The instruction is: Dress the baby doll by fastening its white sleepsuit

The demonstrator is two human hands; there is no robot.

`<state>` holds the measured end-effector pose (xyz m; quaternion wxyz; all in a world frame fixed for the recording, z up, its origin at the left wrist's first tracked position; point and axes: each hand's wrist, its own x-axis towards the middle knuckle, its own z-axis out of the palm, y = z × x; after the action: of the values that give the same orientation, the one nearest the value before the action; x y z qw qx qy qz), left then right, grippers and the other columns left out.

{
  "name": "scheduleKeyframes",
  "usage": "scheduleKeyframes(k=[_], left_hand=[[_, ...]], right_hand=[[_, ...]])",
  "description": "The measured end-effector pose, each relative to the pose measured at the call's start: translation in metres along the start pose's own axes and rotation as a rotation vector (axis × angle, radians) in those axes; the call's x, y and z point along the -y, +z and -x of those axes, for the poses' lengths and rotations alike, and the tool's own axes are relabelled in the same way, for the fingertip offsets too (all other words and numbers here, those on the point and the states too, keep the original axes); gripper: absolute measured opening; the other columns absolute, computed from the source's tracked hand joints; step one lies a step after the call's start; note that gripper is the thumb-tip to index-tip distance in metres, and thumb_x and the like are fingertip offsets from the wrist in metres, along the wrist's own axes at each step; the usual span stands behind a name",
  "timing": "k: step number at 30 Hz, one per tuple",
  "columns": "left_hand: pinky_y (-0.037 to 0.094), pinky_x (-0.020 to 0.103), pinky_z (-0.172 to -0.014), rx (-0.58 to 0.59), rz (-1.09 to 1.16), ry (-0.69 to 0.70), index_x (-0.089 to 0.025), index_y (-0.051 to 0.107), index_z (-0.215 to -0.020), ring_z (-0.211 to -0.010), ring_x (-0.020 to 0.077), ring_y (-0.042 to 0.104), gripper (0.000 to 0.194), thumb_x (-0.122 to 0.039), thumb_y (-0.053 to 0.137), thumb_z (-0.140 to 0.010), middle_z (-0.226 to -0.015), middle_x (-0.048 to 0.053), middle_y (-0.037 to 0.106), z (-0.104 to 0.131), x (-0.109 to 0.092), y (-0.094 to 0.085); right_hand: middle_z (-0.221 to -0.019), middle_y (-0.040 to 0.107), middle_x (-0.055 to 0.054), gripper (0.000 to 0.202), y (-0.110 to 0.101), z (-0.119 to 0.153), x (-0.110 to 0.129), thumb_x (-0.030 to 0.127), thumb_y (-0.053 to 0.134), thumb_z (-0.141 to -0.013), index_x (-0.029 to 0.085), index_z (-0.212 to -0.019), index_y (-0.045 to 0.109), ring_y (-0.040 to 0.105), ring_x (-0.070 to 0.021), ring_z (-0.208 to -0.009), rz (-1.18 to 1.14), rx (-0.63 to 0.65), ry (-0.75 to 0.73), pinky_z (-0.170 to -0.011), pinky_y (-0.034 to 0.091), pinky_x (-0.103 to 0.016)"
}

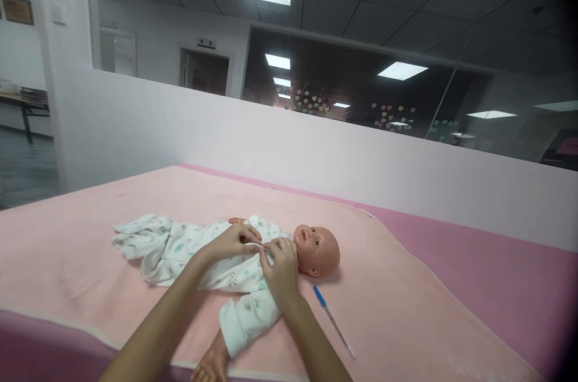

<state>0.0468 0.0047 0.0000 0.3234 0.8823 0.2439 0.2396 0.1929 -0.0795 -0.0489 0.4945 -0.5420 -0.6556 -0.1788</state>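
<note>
A baby doll (pixel 317 249) lies on its back, head to the right, dressed in a white patterned romper (pixel 180 249). Over its chest, my left hand (pixel 237 240) pinches the edge of the romper's front opening. My right hand (pixel 280 258) is closed on the same edge nearer the neck, its fingertips almost touching the left ones. Any fastener between the fingers is too small to make out. One doll arm stretches toward me, its bare hand (pixel 211 365) out of the sleeve. The romper's legs lie loosely spread at the left.
A thermometer with a blue cap (pixel 334 322) lies right of my right forearm. The pink mat (pixel 406 322) covers a padded table, with a darker pink border (pixel 492 268) on the right. A white wall (pixel 316 147) with windows rises behind.
</note>
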Motion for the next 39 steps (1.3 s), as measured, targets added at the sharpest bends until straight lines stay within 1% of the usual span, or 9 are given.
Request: scheduleKeyframes(k=[3, 6, 15, 22, 26, 30, 34, 39], left_hand=[[0.041, 0.024, -0.070, -0.015, -0.029, 0.025, -0.022, 0.070, -0.083, -0.081, 0.0164, 0.053, 0.029, -0.044, 0.055, -0.072, -0.097, 0.006, 0.061, 0.001, -0.002, 0.001], [0.040, 0.023, -0.071, -0.017, -0.039, 0.044, -0.021, 0.069, -0.083, -0.085, 0.0170, 0.053, 0.026, -0.040, 0.053, -0.074, -0.096, 0.005, 0.061, 0.001, -0.005, 0.002], [0.040, 0.024, -0.074, -0.017, -0.061, 0.042, -0.019, 0.064, -0.082, -0.085, 0.0166, 0.052, 0.023, -0.035, 0.049, -0.076, -0.094, 0.004, 0.058, 0.003, -0.009, 0.004], [0.040, 0.023, -0.070, 0.021, -0.010, 0.034, -0.017, 0.061, -0.085, -0.080, 0.0146, 0.050, 0.025, -0.038, 0.052, -0.074, -0.091, 0.004, 0.057, 0.001, -0.003, 0.003], [0.039, 0.023, -0.067, -0.003, 0.018, 0.007, -0.016, 0.060, -0.086, -0.076, 0.0133, 0.049, 0.028, -0.039, 0.056, -0.071, -0.087, 0.003, 0.057, 0.000, 0.001, 0.002], [0.036, 0.022, -0.062, -0.026, 0.069, -0.050, -0.015, 0.062, -0.084, -0.070, 0.0122, 0.047, 0.033, -0.042, 0.062, -0.065, -0.078, 0.003, 0.057, 0.000, 0.003, 0.001], [0.034, 0.021, -0.058, -0.005, 0.141, -0.069, -0.014, 0.064, -0.080, -0.066, 0.0112, 0.045, 0.032, -0.042, 0.064, -0.064, -0.071, 0.002, 0.057, 0.000, 0.005, 0.000], [0.035, 0.022, -0.059, 0.007, 0.186, -0.082, -0.015, 0.065, -0.080, -0.067, 0.0119, 0.047, 0.030, -0.040, 0.065, -0.064, -0.072, 0.002, 0.057, -0.001, 0.008, -0.001]], right_hand=[[-0.075, 0.053, -0.002, 0.006, -0.001, 0.000, 0.001, 0.019, 0.050, -0.078, 0.019, -0.073, 0.053, 0.046, -0.0167, -0.075, -0.008, 0.011, 0.022, -0.072, 0.034, -0.031], [-0.076, 0.053, -0.002, 0.006, -0.002, -0.001, 0.002, 0.020, 0.049, -0.078, 0.019, -0.073, 0.051, 0.046, -0.0172, -0.075, -0.018, 0.030, 0.041, -0.072, 0.033, -0.031], [-0.076, 0.052, -0.002, 0.007, -0.002, -0.001, 0.003, 0.021, 0.048, -0.079, 0.019, -0.073, 0.049, 0.045, -0.0169, -0.076, -0.009, 0.059, 0.057, -0.071, 0.032, -0.031], [-0.075, 0.050, -0.002, 0.008, -0.001, 0.000, 0.002, 0.022, 0.048, -0.079, 0.018, -0.072, 0.049, 0.044, -0.0166, -0.075, 0.019, 0.044, 0.061, -0.070, 0.032, -0.030], [-0.075, 0.050, -0.002, 0.009, 0.001, 0.001, 0.001, 0.022, 0.046, -0.081, 0.019, -0.074, 0.051, 0.044, -0.0167, -0.075, 0.048, 0.048, 0.078, -0.071, 0.032, -0.030], [-0.077, 0.051, -0.002, 0.009, 0.003, 0.001, -0.002, 0.022, 0.045, -0.083, 0.019, -0.078, 0.053, 0.045, -0.0174, -0.077, 0.048, 0.050, 0.082, -0.073, 0.032, -0.031], [-0.079, 0.052, -0.002, 0.009, 0.005, 0.000, -0.004, 0.022, 0.045, -0.083, 0.020, -0.078, 0.053, 0.044, -0.0174, -0.077, 0.008, 0.057, 0.084, -0.072, 0.032, -0.031], [-0.079, 0.052, -0.002, 0.009, 0.005, 0.000, -0.005, 0.020, 0.046, -0.084, 0.020, -0.079, 0.053, 0.044, -0.0174, -0.077, -0.019, 0.057, 0.076, -0.072, 0.032, -0.031]])
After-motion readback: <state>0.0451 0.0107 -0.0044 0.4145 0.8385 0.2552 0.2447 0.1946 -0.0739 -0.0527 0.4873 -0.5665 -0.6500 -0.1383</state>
